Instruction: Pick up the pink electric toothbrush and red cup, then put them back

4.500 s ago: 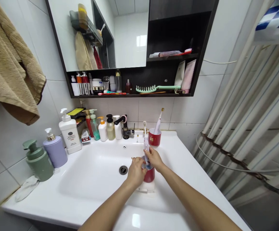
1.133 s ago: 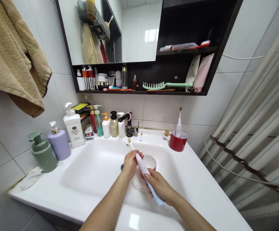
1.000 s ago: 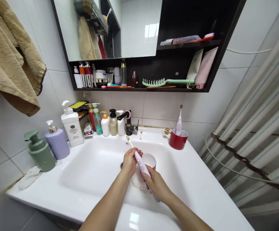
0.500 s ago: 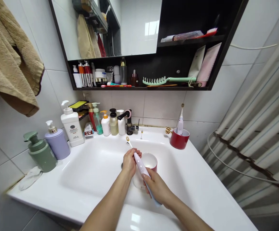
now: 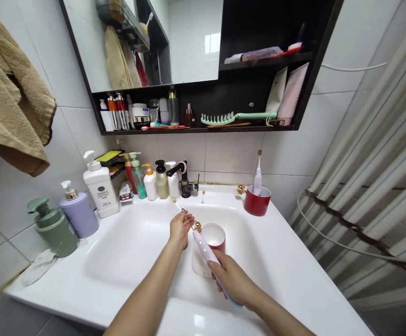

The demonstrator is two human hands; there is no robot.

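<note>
Above the sink [image 5: 119, 247], the grip of the right hand [image 5: 229, 275] clamps the toothbrush handle [image 5: 205, 247], its long axis slanting forward-left toward the left hand [image 5: 181, 228], closed on the brush head [image 5: 174, 200].

Left hand [image 5: 180, 229], right hand [image 5: 231, 276] — both bare; forearms [image 5: 146, 290] bare too — slender, tapering.

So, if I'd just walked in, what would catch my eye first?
Probably the lilac toothbrush handle in the right hand, slanting over the sink. Partly behind it, a red cup stands in the sink; another red cup, holding a second toothbrush, stands back right. Above, a green hairbrush lies on the lowest shelf.
</note>
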